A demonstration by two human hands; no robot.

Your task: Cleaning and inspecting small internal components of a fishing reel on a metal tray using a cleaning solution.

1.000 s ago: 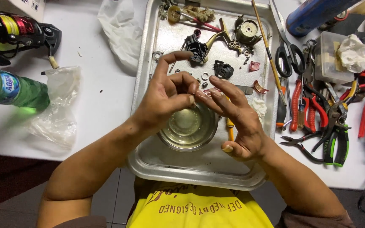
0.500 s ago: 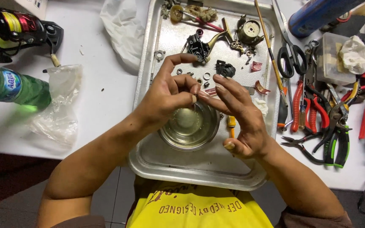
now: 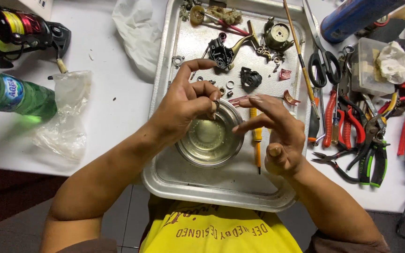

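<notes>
Pinching a small metal ring over a steel bowl to catch drips, the left hand works while the right hand hovers spread, empty.

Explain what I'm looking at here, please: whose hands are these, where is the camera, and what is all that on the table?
The camera sits on a person's head and looks down, so both hands are that person's own. The left hand pinches a small ring between its fingertips, over a round metal bowl that seems to hold clear liquid. The right hand is open beside it, holding nothing. The bowl stands in a metal tray on a white table. Further up the tray lie small dismantled machine parts, and a yellow screwdriver lies by the bowl. To the right are pliers and scissors; to the left, a green bottle and a fishing reel.
</notes>
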